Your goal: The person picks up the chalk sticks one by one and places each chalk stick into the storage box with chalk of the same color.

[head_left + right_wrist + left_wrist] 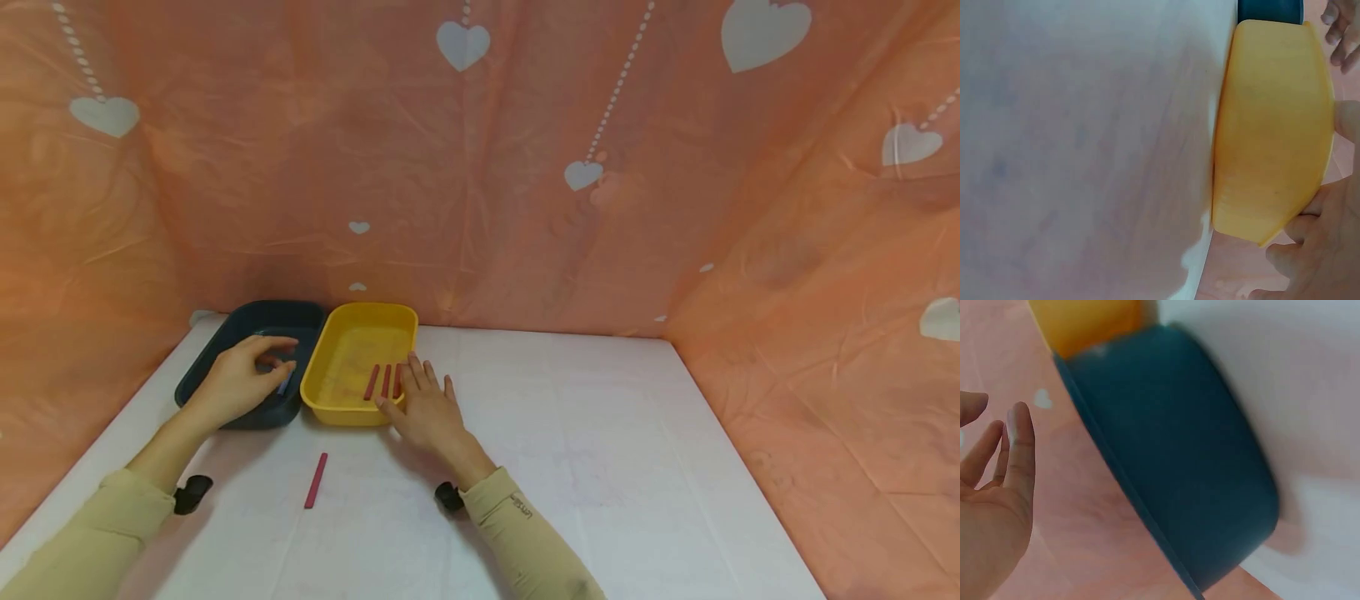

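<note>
Over the dark blue tray [197,367], my left hand [242,377] hovers with bent fingers, thumb and fingertips apart. A small blue stick [285,382] shows inside that tray, just below the thumb. In the left wrist view, nothing lies between the fingers of the left hand [997,487]. My right hand [429,410] is spread over the near right corner of the yellow tray [337,414], fingers extended across its rim. Three red sticks [386,382] lie side by side in the yellow tray, the rightmost partly hidden by the fingers.
Another red stick [317,481] lies on the white table [585,450], in front of the trays and between the forearms. The two trays stand side by side at the back left. An orange curtain [510,208] with pale hearts encloses the table at the back and sides.
</note>
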A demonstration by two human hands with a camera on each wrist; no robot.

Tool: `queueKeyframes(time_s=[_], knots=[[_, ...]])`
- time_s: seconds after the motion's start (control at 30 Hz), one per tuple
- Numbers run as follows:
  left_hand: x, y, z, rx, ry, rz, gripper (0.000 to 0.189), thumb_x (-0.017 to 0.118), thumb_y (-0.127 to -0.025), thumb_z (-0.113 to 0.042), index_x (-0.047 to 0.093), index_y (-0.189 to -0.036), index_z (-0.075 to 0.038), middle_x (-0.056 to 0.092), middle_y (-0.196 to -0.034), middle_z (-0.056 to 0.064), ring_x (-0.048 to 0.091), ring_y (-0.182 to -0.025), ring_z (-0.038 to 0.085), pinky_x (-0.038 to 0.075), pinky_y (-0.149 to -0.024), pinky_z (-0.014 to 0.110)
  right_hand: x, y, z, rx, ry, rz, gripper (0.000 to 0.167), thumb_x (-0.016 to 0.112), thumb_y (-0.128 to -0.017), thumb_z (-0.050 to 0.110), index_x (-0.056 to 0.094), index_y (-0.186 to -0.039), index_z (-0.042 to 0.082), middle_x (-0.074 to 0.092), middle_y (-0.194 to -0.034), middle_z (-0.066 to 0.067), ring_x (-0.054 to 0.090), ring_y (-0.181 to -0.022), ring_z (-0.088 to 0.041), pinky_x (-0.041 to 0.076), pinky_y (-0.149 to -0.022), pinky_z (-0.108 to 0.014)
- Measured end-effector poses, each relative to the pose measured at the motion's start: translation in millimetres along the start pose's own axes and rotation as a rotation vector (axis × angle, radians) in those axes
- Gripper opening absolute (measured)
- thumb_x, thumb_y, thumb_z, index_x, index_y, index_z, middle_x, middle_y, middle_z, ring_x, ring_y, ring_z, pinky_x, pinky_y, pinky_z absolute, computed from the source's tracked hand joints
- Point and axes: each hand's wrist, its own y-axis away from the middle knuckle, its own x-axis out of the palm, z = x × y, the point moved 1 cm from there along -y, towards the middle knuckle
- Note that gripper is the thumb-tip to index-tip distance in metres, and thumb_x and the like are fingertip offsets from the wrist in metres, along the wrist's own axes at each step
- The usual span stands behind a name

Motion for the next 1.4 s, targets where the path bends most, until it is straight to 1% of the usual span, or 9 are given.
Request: queueKeyframes(time_s=[0.17, 0.37, 0.6, 0.73, 0.87, 1.07, 1.17, 1.3, 1.4], knots=[[3.9, 13.8, -14.0, 0.007, 0.030, -0.016, 0.041, 0.070, -0.100, -0.018, 0.063, -0.135, 0.001, 0.066, -0.125, 0.022, 0.068, -0.103, 0.036, 0.052, -0.073, 0.019, -0.9, 0.4, 0.0, -0.002, 0.000, 0.000, 0.080, 0.036, -0.106, 0.064, 0.024, -0.166, 0.013, 0.011, -0.175, -0.003, 0.012, -0.160, -0.025, 0.013, -0.126, -0.056], [12.2, 31.6, -23.8, 0.032, 0.072, -0.015, 0.041, 0.073, -0.096, -0.011, 0.063, -0.133, 0.003, 0.065, -0.123, 0.022, 0.068, -0.100, 0.033, 0.048, -0.075, 0.011, -0.3, -0.6, -0.6, -0.008, 0.002, -0.004, 0.080, 0.035, -0.106, 0.064, 0.024, -0.166, 0.013, 0.011, -0.175, -0.003, 0.013, -0.160, -0.025, 0.013, -0.126, -0.056], [27.0, 50.2, -25.5, 0.060, 0.080, 0.010, 0.040, 0.076, -0.094, -0.008, 0.064, -0.131, 0.003, 0.067, -0.119, 0.016, 0.066, -0.094, 0.022, 0.054, -0.076, 0.019, -0.9, -1.7, -1.5, -0.005, 0.001, 0.005, 0.079, 0.036, -0.106, 0.063, 0.025, -0.166, 0.013, 0.012, -0.175, -0.004, 0.013, -0.160, -0.025, 0.013, -0.126, -0.056], [36.2, 59.3, -24.5, 0.062, 0.089, 0.049, 0.041, 0.078, -0.092, -0.006, 0.065, -0.129, 0.004, 0.067, -0.114, 0.014, 0.064, -0.088, 0.014, 0.055, -0.073, 0.021, -2.5, -0.6, -0.5, -0.009, 0.002, 0.000, 0.079, 0.037, -0.106, 0.063, 0.026, -0.166, 0.012, 0.013, -0.174, -0.004, 0.014, -0.160, -0.026, 0.013, -0.126, -0.056], [43.7, 65.9, -23.4, 0.068, 0.114, 0.103, 0.037, 0.078, -0.090, -0.005, 0.066, -0.124, 0.006, 0.067, -0.111, 0.013, 0.064, -0.083, 0.012, 0.056, -0.068, 0.023, -3.1, -0.1, 0.8, -0.013, 0.008, -0.002, 0.078, 0.038, -0.106, 0.062, 0.027, -0.165, 0.012, 0.014, -0.174, -0.004, 0.015, -0.160, -0.026, 0.013, -0.126, -0.056], [52.7, 70.1, -21.1, -0.029, 0.115, 0.261, 0.037, 0.077, -0.091, -0.008, 0.065, -0.124, 0.003, 0.062, -0.108, 0.008, 0.061, -0.086, 0.015, 0.056, -0.069, 0.023, -3.5, 0.2, 1.1, -0.017, 0.010, -0.003, 0.078, 0.038, -0.106, 0.062, 0.028, -0.165, 0.011, 0.015, -0.174, -0.005, 0.015, -0.160, -0.026, 0.014, -0.126, -0.056], [56.2, 70.7, -20.5, -0.013, 0.081, 0.292, 0.035, 0.078, -0.091, -0.010, 0.067, -0.122, 0.001, 0.059, -0.103, 0.005, 0.059, -0.086, 0.016, 0.056, -0.071, 0.026, -3.9, 0.1, 1.1, -0.020, 0.011, -0.010, 0.078, 0.039, -0.106, 0.062, 0.029, -0.165, 0.011, 0.015, -0.174, -0.005, 0.016, -0.159, -0.027, 0.015, -0.126, -0.057], [60.6, 71.2, -19.4, 0.025, 0.009, 0.305, 0.031, 0.079, -0.089, -0.012, 0.069, -0.118, -0.002, 0.059, -0.098, 0.001, 0.056, -0.085, 0.014, 0.054, -0.072, 0.027, -3.4, -0.3, 0.9, -0.020, 0.015, -0.013, 0.078, 0.039, -0.106, 0.062, 0.028, -0.165, 0.011, 0.015, -0.174, -0.005, 0.016, -0.159, -0.027, 0.015, -0.126, -0.057], [62.9, 72.0, -19.2, 0.037, -0.018, 0.314, 0.029, 0.080, -0.088, -0.012, 0.070, -0.113, -0.003, 0.058, -0.096, 0.000, 0.054, -0.083, 0.013, 0.052, -0.071, 0.027, -2.7, -0.7, 1.0, -0.019, 0.013, -0.014, 0.078, 0.039, -0.106, 0.062, 0.028, -0.165, 0.011, 0.016, -0.174, -0.005, 0.016, -0.159, -0.027, 0.015, -0.126, -0.057]])
